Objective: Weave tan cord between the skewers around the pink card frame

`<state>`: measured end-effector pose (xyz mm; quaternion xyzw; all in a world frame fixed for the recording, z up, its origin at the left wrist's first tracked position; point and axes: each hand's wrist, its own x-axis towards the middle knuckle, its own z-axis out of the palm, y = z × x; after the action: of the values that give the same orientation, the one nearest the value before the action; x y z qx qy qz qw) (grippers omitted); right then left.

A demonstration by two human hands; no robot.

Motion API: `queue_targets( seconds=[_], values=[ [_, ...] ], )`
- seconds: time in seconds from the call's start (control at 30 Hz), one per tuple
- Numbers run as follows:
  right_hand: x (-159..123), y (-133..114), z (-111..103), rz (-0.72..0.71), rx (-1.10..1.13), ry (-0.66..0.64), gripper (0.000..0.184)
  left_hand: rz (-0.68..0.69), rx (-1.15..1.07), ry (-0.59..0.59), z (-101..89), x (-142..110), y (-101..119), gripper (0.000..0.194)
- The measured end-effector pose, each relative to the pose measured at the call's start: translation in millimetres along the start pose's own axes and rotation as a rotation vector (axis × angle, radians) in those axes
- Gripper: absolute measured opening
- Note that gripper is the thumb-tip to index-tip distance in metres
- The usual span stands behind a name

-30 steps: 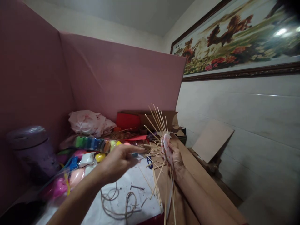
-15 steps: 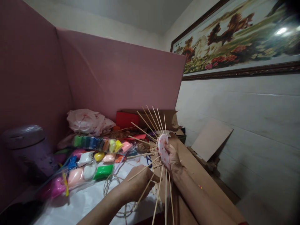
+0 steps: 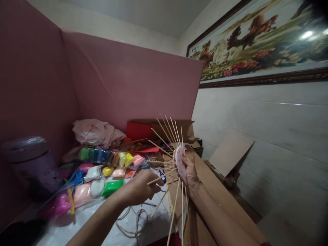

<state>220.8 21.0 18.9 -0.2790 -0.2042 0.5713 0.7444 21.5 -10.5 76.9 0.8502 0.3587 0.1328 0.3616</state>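
My right hand (image 3: 192, 174) is closed on a round disc (image 3: 180, 164) covered in white cloth with red dots, thumb on its face. Thin wooden sticks (image 3: 163, 137) fan out from the disc's edge in all directions. Left of the disc is my left hand (image 3: 145, 188), its fingers curled together among the lower-left sticks. One stick crosses in front of that hand; whether the fingers grip a stick or some twine is hidden. A loop of brown twine (image 3: 138, 218) lies on the white sheet (image 3: 97, 222) below.
Bags of coloured clay (image 3: 112, 188) spread over the left side, beside a purple lidded container (image 3: 30, 167). A ball of twine (image 3: 155, 157), a blue-handled tool (image 3: 162, 176) and loose sticks lie behind the hands. Cardboard (image 3: 212, 181) runs under my right arm. Pink panels (image 3: 133, 82) stand behind.
My left hand moved from a pointing pose down among the lower sticks, then slightly up and left, fingers curling. The disc turned to show more of its dotted face, still in my right hand.
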Motion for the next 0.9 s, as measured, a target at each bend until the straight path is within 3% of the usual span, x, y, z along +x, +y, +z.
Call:
queue_targets(
  seconds=[0.23, 0.4, 0.73, 0.9],
  values=[
    [-5.0, -2.5, 6.7, 0.014, 0.03, -0.005, 0.024, -0.022, -0.203, 0.177, -25.1, -5.0, 1.4, 0.03],
    [-5.9, -2.4, 7.0, 0.0, 0.018, -0.004, 0.023, 0.035, -0.267, 0.173, -33.0, -9.3, 5.4, 0.026],
    [-1.8, -3.4, 4.4, -0.03, -0.027, -0.011, 0.021, 0.014, -0.226, 0.245, -43.9, -24.0, 22.8, 0.039],
    [-2.8, -3.5, 6.0, -0.044, -0.059, 0.014, 0.024, 0.049, 0.028, 0.397, -39.6, -30.3, 29.2, 0.033]
  ],
)
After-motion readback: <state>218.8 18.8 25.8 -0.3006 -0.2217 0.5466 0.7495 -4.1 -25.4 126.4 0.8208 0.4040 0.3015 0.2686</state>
